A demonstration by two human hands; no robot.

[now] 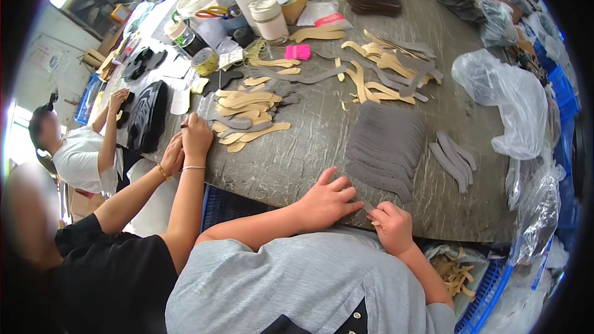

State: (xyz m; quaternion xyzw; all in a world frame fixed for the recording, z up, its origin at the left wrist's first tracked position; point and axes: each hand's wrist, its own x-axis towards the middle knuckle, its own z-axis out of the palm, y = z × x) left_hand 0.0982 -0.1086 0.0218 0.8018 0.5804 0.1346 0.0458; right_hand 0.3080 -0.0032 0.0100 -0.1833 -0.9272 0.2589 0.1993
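Note:
At the table's near edge, my left hand (328,199) and my right hand (393,226) hold a small grey strip (366,205) between them. My right fingers are closed around one end of it, and a bit of tan material pokes out below them. The left thumb and fingertips pinch the other end, while its upper fingers stand apart. Most of the strip is hidden by the fingers. Just beyond my hands lies a neat overlapping stack of grey curved pieces (383,148). A few loose grey curved strips (453,159) rest to its right.
Tan and grey cut pieces (247,108) are heaped at left, with another heap (390,65) farther back. Clear plastic bags (504,99) line the right side. A blue crate (479,297) with tan scraps stands below. Beside me, a co-worker's hands (185,142) rest near the table edge.

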